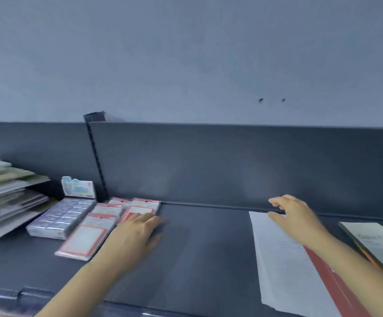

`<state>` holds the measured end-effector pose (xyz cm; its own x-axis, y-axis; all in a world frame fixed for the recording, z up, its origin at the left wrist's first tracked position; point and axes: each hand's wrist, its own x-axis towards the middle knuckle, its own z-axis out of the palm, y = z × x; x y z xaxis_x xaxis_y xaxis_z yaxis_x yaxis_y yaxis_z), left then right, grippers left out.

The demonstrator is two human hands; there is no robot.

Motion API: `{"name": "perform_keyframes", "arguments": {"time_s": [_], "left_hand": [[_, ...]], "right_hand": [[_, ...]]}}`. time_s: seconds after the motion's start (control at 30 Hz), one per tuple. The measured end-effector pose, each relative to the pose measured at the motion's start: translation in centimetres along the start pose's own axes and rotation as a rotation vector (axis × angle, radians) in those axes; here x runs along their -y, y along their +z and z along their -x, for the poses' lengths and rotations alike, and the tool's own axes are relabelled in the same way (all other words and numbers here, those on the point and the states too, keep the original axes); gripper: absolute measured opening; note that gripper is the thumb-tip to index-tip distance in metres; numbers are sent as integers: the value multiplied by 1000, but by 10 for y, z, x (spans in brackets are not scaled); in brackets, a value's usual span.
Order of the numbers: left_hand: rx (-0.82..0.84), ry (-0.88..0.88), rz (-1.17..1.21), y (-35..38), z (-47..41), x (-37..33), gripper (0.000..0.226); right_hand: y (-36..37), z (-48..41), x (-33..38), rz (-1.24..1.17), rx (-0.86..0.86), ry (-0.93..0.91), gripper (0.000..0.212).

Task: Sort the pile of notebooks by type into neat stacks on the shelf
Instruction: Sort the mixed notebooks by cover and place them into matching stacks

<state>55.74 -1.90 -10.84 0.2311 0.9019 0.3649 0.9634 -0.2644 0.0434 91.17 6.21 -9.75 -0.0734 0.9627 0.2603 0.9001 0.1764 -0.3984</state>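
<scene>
Neither hand grips anything: left hand [137, 229] lies flat, palm down, fingers together, its far edge on or just over the red-bordered packets [99, 227], rest on bare shelf [192, 248]; right hand [293, 216] is loosely spread w/ fingertips resting on the far end of the white-covered notebook [284, 261], nothing pinched. That notebook lies flat on the right part of the shelf, long axis running front to back, a red-edged cover [332, 277] showing under its right side; a pale-green notebook [378, 245] lies just beside it, further right. The unsorted pile [5, 195] sits far left, messy, edges fanned out, well apart from both hands. Between pile and left hand: a boxed set of small items [60, 218] & a small card pack [78, 188] standing against the back panel [231, 165]. Step in hand, prob: squaring the white notebook on its spot while clearing or bracing space mid-shelf. To do it well: push w/ flat fingers, not tips, so the top cover doesn't slide off the red one; line the far edge up parallel to the back panel; keep a gap to the green one so types stay separate; keep packets out of the stack zone. Frame is blurry, so exact contact is unclear.
</scene>
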Motion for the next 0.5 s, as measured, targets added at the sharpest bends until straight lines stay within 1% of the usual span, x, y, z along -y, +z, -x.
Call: {"name": "perform_keyframes", "arguments": {"time_s": [0.2, 0.27, 0.33, 0.5], "left_hand": [[-101, -193, -85, -67, 99, 118, 32], [-95, -248, -126, -89, 134, 157, 33], [-95, -294, -177, -109, 169, 196, 26], [-55, -428, -190, -152, 235, 266, 36]], "right_hand": [[52, 4, 168, -50, 48, -196, 37], [74, 6, 230, -74, 68, -267, 38], [96, 10, 290, -87, 100, -338, 39], [137, 23, 410, -122, 148, -455, 41]]}}
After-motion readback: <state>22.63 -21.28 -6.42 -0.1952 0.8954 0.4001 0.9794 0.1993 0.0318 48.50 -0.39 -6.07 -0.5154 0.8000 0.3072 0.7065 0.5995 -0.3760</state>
